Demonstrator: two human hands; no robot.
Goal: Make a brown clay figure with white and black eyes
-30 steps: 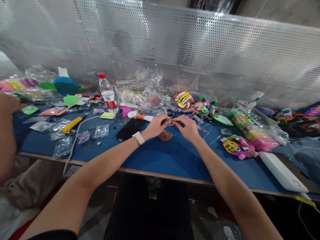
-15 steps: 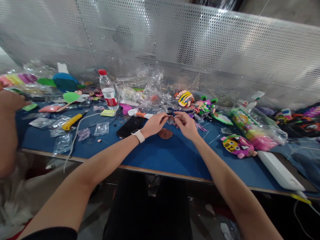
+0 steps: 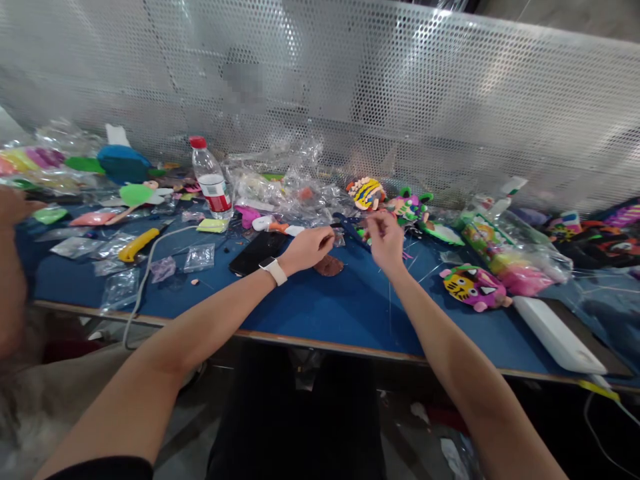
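Observation:
My left hand [image 3: 311,248], with a pale watch on its wrist, is closed, its fingertips pressed together; anything in them is too small to make out. To the right, my right hand [image 3: 386,241] is raised with fingers curled in a pinch, and I cannot tell what is between them. A flat brown clay disc [image 3: 331,267] lies on the blue table just under the left fingers. Between the hands is a dark blue elongated thing [image 3: 353,230], its kind unclear. The black phone [image 3: 255,255] lies left of my left hand, near a white and orange tool [image 3: 278,227].
A water bottle [image 3: 211,180], a yellow utility knife [image 3: 140,244] and small plastic bags [image 3: 200,257] are on the left. Clay figures [image 3: 367,193] stand behind. A tiger-faced clay piece [image 3: 475,288] and white power bank [image 3: 557,333] lie right. Another person's arm [image 3: 9,267] shows at far left.
My hands have moved apart: the right has lifted away to the right and its fingers have curled. My left hand stays above the brown disc. The view has shifted slightly.

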